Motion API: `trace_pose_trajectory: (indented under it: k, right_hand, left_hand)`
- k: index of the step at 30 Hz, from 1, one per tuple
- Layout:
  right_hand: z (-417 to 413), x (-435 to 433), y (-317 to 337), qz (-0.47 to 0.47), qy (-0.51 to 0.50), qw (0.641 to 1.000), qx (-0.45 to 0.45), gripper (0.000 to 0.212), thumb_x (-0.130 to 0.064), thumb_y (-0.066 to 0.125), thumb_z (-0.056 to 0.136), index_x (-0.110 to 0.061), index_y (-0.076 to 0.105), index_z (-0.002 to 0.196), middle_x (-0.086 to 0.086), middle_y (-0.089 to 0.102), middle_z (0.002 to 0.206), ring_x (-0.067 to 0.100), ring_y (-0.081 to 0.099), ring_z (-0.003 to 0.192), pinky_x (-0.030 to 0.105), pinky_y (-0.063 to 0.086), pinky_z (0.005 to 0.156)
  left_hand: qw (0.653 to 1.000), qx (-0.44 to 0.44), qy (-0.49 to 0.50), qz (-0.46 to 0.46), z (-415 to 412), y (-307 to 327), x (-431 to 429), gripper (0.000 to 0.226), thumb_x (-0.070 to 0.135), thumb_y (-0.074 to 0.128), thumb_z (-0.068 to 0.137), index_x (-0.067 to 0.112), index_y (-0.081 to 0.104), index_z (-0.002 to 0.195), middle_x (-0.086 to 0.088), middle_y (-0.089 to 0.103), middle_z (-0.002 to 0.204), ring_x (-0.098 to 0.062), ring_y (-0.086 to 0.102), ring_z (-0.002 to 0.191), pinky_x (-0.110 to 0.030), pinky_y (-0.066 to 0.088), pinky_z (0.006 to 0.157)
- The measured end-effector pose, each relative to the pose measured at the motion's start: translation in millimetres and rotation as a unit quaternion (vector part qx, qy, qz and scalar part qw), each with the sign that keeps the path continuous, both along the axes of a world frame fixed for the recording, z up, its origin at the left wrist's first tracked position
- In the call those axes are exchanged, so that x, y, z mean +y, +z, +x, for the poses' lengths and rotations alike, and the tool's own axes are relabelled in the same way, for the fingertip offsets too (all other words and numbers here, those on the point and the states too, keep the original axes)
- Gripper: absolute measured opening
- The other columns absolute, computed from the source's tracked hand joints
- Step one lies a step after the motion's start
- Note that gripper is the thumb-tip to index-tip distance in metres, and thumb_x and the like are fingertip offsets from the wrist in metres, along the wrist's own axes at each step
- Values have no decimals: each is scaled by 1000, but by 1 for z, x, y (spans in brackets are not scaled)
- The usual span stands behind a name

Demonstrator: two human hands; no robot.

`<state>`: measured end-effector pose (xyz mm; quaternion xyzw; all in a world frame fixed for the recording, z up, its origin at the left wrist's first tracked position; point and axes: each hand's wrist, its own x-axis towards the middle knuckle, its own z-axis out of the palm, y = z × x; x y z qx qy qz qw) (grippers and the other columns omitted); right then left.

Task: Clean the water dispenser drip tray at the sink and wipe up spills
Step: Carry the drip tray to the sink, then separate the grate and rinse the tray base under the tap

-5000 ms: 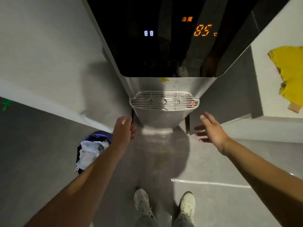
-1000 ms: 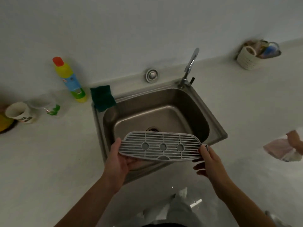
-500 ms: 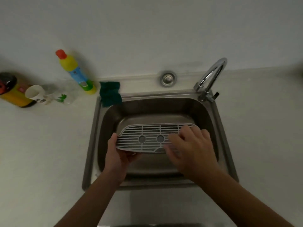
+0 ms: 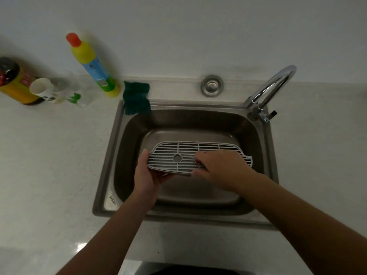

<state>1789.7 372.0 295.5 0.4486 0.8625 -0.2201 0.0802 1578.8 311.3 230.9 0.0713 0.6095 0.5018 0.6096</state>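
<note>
The grey slotted drip tray (image 4: 178,149) hangs level over the basin of the steel sink (image 4: 107,167). My left hand (image 4: 146,175) grips its left end, thumb on top and fingers underneath. My right hand (image 4: 220,167) lies across the tray's right half; its curled fingers sit on the slats and the thumb is tucked at the near edge, pinching it. The hand hides most of the tray's right side. The faucet (image 4: 272,86) at the sink's back right corner shows no running water.
A green scouring pad (image 4: 136,98) hangs over the sink's back left corner. On the white counter to the left stand a yellow detergent bottle (image 4: 93,66), a clear glass (image 4: 73,94), a white cup (image 4: 41,88) and a dark-lidded jar (image 4: 14,80). A round metal fitting (image 4: 211,85) sits behind the sink.
I went from the dispenser to the sink carrying the tray. Over the last second the tray sank lower over the basin, and my right hand moved from its right end onto its top.
</note>
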Motion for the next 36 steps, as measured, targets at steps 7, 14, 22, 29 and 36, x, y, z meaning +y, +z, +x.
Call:
trace_pose_trajectory:
  k: [7,14,22,29,36]
  right_hand:
    - [-1,0,6,166,29,985,-38,38,-55,51,100,-24,55,122,4,70,102,23,67,86,43,58,76]
    - [55,7,22,166,-81,982,-50,31,-61,51,94,-32,55,104,-7,66,79,16,62,67,36,57,62]
    - [165,31,-54,106,-251,950,-153,28,-58,52,97,-30,58,98,-8,60,78,15,59,68,32,46,62]
    - [195,23,-105,109,-274,949,-112,26,-53,52,98,-30,46,107,-10,54,75,8,53,57,25,38,48]
    - [202,14,-117,134,-320,934,-89,23,-54,51,94,-35,41,100,-16,42,63,0,43,50,22,32,42]
  left_hand:
    - [999,-11,-37,3,-10,-18,17,55,60,43,99,21,78,113,-14,78,116,-28,76,104,-39,64,70]
    - [999,-27,-1,-33,-13,-28,37,48,59,53,96,26,67,127,-7,79,113,-31,72,109,-43,63,70]
    - [998,-29,20,-50,-7,-31,39,48,59,52,96,25,64,128,-13,69,127,-34,66,116,-50,61,81]
    - [999,-40,22,-29,3,-29,36,53,63,47,96,27,65,130,-14,73,125,-35,68,117,-49,63,80]
    - [999,-28,30,-17,2,-23,36,52,66,50,93,30,69,124,-10,79,114,-34,71,114,-47,64,77]
